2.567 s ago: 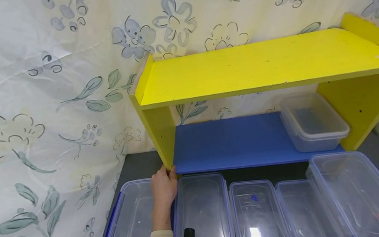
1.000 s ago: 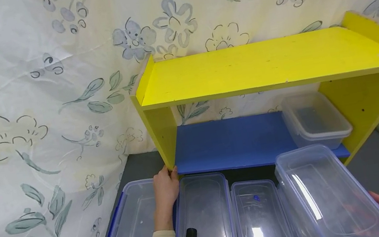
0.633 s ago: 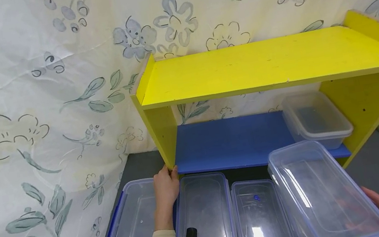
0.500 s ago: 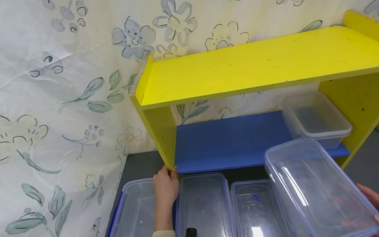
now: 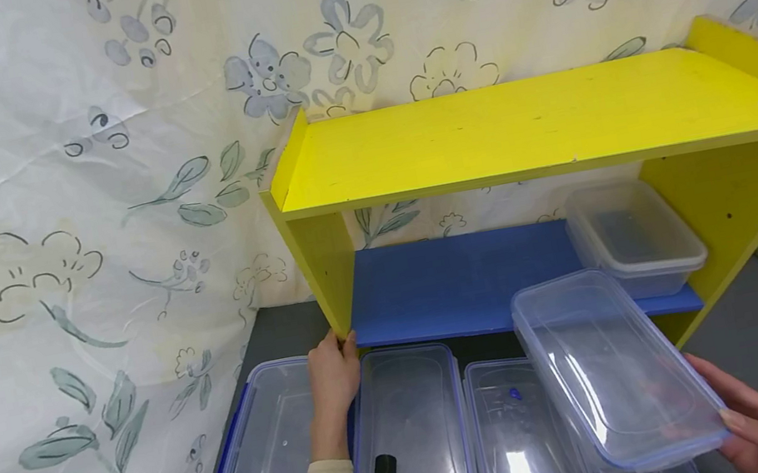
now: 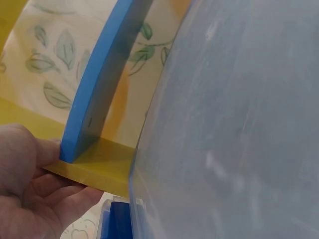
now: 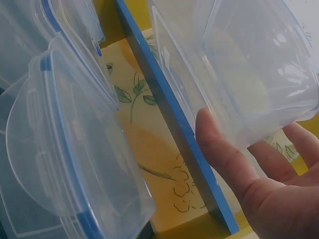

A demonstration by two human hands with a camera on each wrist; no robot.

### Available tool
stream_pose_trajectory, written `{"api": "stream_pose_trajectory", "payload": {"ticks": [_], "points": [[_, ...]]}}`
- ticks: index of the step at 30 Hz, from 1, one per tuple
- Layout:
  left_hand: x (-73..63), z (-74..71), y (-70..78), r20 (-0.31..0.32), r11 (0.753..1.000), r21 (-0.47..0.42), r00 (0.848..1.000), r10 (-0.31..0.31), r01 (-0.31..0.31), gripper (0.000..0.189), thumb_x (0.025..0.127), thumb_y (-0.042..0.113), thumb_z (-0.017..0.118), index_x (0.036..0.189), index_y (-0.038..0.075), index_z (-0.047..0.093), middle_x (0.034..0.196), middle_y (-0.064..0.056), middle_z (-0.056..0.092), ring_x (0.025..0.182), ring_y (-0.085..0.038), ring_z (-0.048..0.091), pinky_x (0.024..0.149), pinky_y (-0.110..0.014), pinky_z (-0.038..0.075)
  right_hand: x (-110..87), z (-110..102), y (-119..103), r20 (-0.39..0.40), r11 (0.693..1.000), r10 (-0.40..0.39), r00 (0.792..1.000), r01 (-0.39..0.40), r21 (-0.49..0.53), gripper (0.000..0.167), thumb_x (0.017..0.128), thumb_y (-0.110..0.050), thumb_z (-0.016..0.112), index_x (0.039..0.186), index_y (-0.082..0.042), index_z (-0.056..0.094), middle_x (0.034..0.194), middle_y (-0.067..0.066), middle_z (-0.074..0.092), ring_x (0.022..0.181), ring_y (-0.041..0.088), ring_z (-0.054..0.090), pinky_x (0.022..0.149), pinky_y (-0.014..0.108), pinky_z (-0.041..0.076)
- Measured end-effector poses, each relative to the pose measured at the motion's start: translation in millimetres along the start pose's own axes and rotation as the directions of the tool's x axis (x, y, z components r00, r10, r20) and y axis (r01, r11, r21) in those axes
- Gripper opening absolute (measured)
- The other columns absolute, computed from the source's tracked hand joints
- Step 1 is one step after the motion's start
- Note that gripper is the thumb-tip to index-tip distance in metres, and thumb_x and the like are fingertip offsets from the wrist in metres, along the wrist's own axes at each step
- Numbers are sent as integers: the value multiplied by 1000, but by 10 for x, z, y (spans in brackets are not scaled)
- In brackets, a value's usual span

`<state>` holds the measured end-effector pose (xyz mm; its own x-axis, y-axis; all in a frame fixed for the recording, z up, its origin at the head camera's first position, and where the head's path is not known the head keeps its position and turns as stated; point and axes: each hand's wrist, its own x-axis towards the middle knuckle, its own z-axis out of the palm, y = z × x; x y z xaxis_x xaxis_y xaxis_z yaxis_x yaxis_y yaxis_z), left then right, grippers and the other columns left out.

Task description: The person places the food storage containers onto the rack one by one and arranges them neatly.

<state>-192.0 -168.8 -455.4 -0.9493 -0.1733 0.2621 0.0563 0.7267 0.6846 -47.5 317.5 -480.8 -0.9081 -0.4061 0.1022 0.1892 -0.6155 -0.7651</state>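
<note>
My left hand (image 5: 332, 376) grips the lower front corner of the yellow shelf unit (image 5: 542, 123); in the left wrist view its thumb lies by the blue shelf board (image 6: 94, 89) and the fingers curl under the yellow panel (image 6: 107, 167). My right hand (image 5: 752, 411) holds a clear lidded plastic container (image 5: 615, 364) by its near right end. That container is tilted, and its far end overlaps the front edge of the blue board in the head view. In the right wrist view, thumb and fingers of my right hand (image 7: 254, 174) spread around the clear container (image 7: 249, 64).
Another clear container (image 5: 638, 237) stands at the right end of the blue board. In front of the unit sit several lidded clear containers, among them a large one (image 5: 265, 451), a middle one (image 5: 415, 399) and a narrower one (image 5: 523, 431). A floral cloth (image 5: 75, 197) hangs behind.
My right hand has brought the clear container leftward from the right side, lifting and tilting it. A smaller container shows beneath it. My left hand stays on the shelf unit.
</note>
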Motion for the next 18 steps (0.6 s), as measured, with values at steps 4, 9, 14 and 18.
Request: {"api": "stream_pose_trajectory", "payload": {"ticks": [4, 9, 14, 18], "points": [[2, -13, 3, -3, 1000, -1, 1000, 3, -3, 19, 97, 17, 59, 84, 4, 59, 61, -9, 54, 50, -17, 46, 49, -28, 38, 68, 50, 47, 62, 995, -46, 997, 40, 90, 59, 103, 4, 11, 148, -19, 42, 145, -6, 51, 122, 16, 58, 96, 35, 51], [3, -2, -5, -2, 1000, -2, 1000, 0, 0, 19, 98, 18, 59, 85, 4, 59, 61, -8, 54, 50, -16, 46, 49, -28, 38, 131, 105, 82, 78, 994, -79, 994, 73, 83, 59, 103, 4, 9, 149, -18, 39, 147, -6, 50, 123, 18, 58, 96, 36, 51], [-13, 11, -11, -2, 1000, 4, 1000, 0, 0, 20, 97, 19, 59, 84, 5, 59, 60, -7, 53, 49, -16, 46, 48, -28, 37, 183, 157, 75, 15, 997, -68, 998, 68, 30, 56, 105, 1, 13, 146, -20, 44, 144, -9, 52, 120, 15, 60, 94, 34, 53], [-13, 18, -21, -10, 1000, 4, 1000, 10, -9, 20, 97, 18, 59, 83, 4, 59, 60, -7, 53, 50, -16, 46, 49, -28, 38, 243, 206, 63, 30, 998, -62, 998, 61, 32, 56, 105, 0, 12, 147, -20, 43, 146, -10, 50, 123, 15, 58, 95, 34, 52]]}}
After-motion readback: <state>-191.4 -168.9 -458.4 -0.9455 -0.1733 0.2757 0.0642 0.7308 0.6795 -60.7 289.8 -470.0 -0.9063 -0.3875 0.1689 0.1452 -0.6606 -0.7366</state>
